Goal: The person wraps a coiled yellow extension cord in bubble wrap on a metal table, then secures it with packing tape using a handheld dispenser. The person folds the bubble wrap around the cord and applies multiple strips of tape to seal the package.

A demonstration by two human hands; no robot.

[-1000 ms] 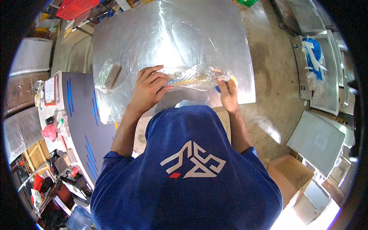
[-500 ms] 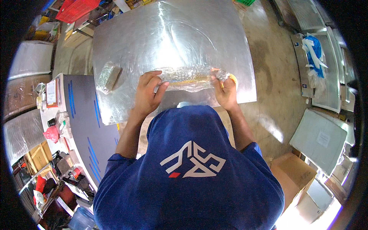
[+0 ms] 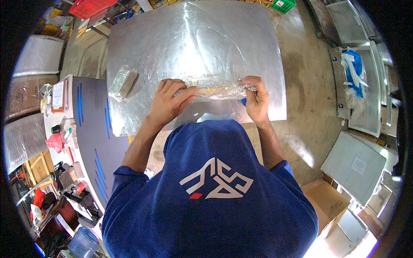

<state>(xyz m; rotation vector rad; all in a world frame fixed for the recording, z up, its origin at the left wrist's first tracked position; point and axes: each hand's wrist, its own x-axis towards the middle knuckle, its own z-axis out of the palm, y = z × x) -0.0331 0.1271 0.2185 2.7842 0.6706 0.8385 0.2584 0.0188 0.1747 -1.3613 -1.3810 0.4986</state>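
I had both hands on a long roll wrapped in clear film (image 3: 217, 88), which lay crosswise near the front edge of the shiny metal table (image 3: 193, 38). My left hand (image 3: 168, 103) was curled over the left end of the roll, fingers bent down onto the film and the thumb pointing along it toward the middle. My right hand (image 3: 257, 101) was closed around the right end, pinching the bunched film there between fingers and thumb. Through the wrap I could make out something yellowish inside, though the glare kept me from telling what it was.

A second, smaller wrapped bundle (image 3: 121, 82) sat on the same table well off to my left, near the table's left edge, apart from both hands.

Beside the table on my left stood a dark panel with blue stripes (image 3: 92, 129), and beyond it a cluttered bench with a red bag (image 3: 55, 142) and small containers. On the concrete floor to my right lay flat white panels (image 3: 355, 165), one of them carrying a blue and white cloth (image 3: 352, 71). A cardboard box (image 3: 327, 202) stood by my right side, and a red crate (image 3: 92, 6) sat beyond the table's far left corner.
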